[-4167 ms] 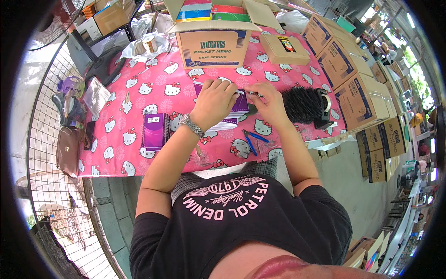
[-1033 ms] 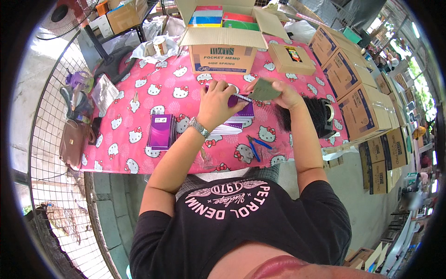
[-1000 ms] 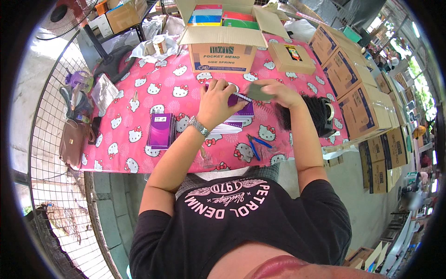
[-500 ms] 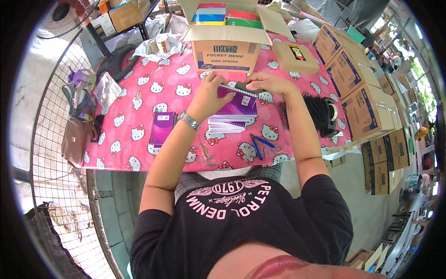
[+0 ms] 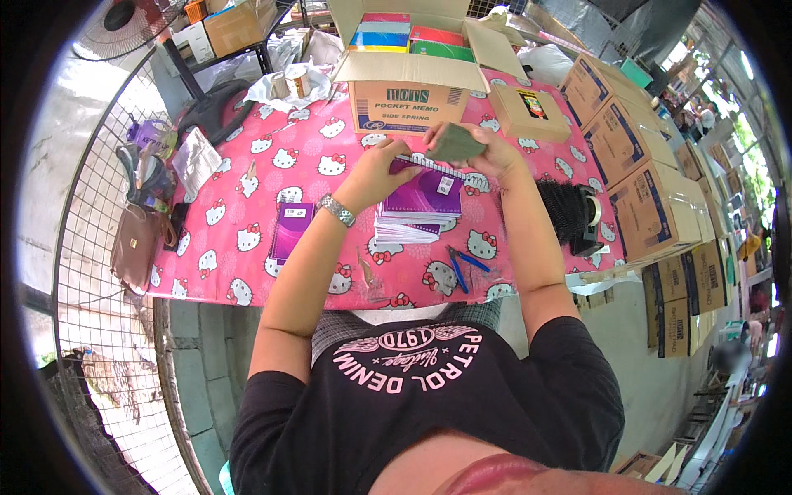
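Observation:
A stack of purple spiral notebooks (image 5: 421,191) stands on the table in front of me. My left hand (image 5: 381,175), a silver watch on its wrist, grips the top notebook at its upper left corner, thumb toward me and fingers behind the coil. My right hand (image 5: 488,153) is closed on an olive-grey, flat-sided block (image 5: 456,143), held tilted above the coil at the far edge. I cannot make out what the block is made of. Left of my left forearm lies another purple notebook (image 5: 294,233), partly covered by the arm.
Blue-handled pliers (image 5: 464,266) lie near me. Beyond stands an open carton (image 5: 404,103) of colourful notebooks, with a flat brown box (image 5: 530,114) beside it. Black plastic coils (image 5: 561,210) and a tape dispenser (image 5: 589,221) sit right, before stacked cartons (image 5: 648,206). A brown bag (image 5: 134,246) hangs left.
My right hand has lifted and turned the olive-grey block, so its broad face now shows. My left hand stays at the notebook's corner. The whole view has shifted slightly.

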Action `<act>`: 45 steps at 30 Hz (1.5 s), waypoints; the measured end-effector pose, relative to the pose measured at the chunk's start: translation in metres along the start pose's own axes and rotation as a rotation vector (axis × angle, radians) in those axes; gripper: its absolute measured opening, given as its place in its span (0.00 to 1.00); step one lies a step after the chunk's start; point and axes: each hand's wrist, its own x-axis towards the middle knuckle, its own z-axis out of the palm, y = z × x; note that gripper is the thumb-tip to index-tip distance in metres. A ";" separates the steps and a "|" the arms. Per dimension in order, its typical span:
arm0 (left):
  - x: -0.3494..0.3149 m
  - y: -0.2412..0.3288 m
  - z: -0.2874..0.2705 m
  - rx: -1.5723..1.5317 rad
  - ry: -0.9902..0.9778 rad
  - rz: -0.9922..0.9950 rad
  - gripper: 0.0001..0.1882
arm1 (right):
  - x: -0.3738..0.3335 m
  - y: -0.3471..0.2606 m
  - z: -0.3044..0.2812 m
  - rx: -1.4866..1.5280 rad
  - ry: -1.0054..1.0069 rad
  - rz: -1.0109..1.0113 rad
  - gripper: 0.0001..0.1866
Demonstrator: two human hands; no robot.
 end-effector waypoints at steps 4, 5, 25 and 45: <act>0.001 -0.005 0.003 -0.017 0.043 0.033 0.16 | 0.017 0.002 0.005 -0.888 0.336 0.227 0.38; 0.000 -0.003 0.002 -0.021 0.029 0.028 0.16 | 0.014 0.001 0.005 -0.617 0.232 0.151 0.36; -0.019 0.004 0.023 -0.047 0.281 -0.152 0.15 | -0.177 0.252 0.086 -1.779 0.910 0.361 0.35; -0.030 -0.005 0.031 -0.379 0.311 -0.248 0.09 | -0.018 0.073 0.141 -1.567 0.864 -0.257 0.25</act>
